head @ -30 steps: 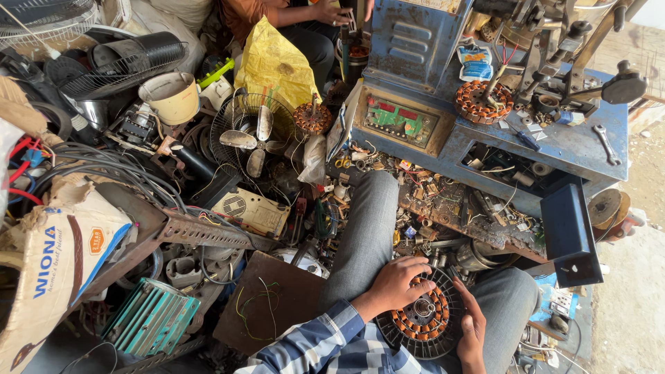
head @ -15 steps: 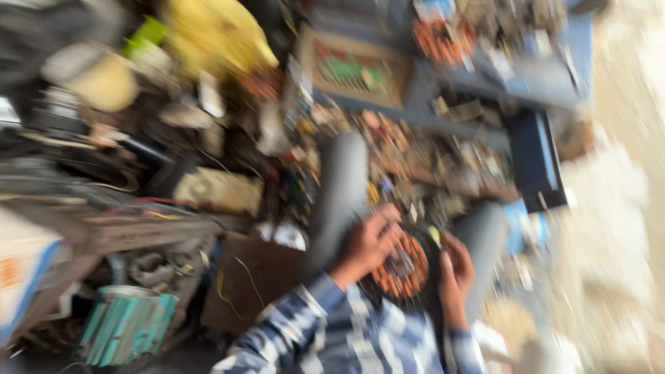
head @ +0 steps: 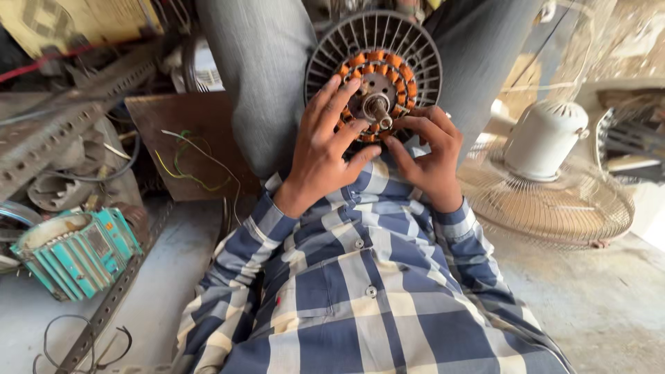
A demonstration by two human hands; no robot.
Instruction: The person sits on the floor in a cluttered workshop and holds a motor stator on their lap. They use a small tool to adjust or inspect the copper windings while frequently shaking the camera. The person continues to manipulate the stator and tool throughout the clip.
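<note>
A round fan motor stator (head: 377,62) with orange copper coils, a dark slotted rim and a short metal shaft rests on my lap between grey trouser legs. My left hand (head: 325,138) lies flat on its left side, fingers spread over the coils. My right hand (head: 426,156) holds the lower right edge, fingertips pinching near the shaft. My blue and cream checked shirt fills the lower middle of the head view.
A white fan motor housing (head: 544,138) sits on a wire fan guard (head: 554,208) at the right. A teal finned motor casing (head: 76,253) lies at the left beside slotted metal angle bars (head: 62,125). A brown board (head: 183,145) carries loose wires.
The camera has tilted down sharply, away from the cluttered workbench, and now looks closely at my lap. Both hands stay on the stator.
</note>
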